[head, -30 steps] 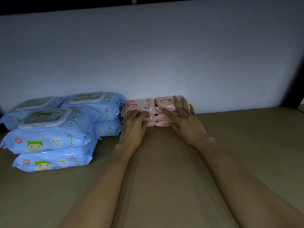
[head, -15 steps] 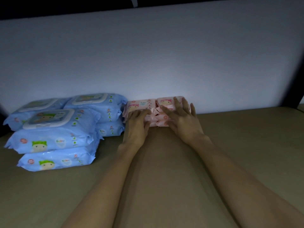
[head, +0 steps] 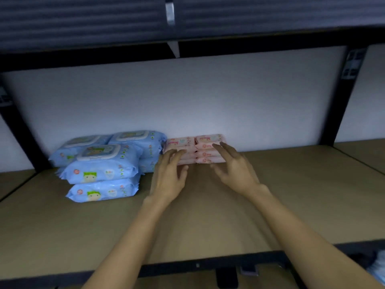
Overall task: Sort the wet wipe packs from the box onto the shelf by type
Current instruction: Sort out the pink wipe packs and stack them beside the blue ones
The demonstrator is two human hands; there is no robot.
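Note:
Small pink wet wipe packs (head: 208, 147) lie in two low stacks side by side against the back wall of the wooden shelf (head: 291, 195). To their left sit large blue wet wipe packs (head: 102, 165), stacked two high in several piles. My left hand (head: 169, 176) hovers just in front of the left pink stack, fingers relaxed and holding nothing. My right hand (head: 235, 170) hovers in front of the right pink stack, fingers spread; its fingertips overlap the packs in the view, and contact cannot be told.
A black metal frame runs along the shelf's front edge (head: 198, 265), with black uprights at left and right (head: 337, 105). An upper shelf (head: 187, 21) hangs low overhead. Something blue and white (head: 377, 270) shows at the bottom right corner.
Both hands have drawn back from the pink packs, which they were pressing on. My head has pulled back, so the shelf frame and upper shelf now show.

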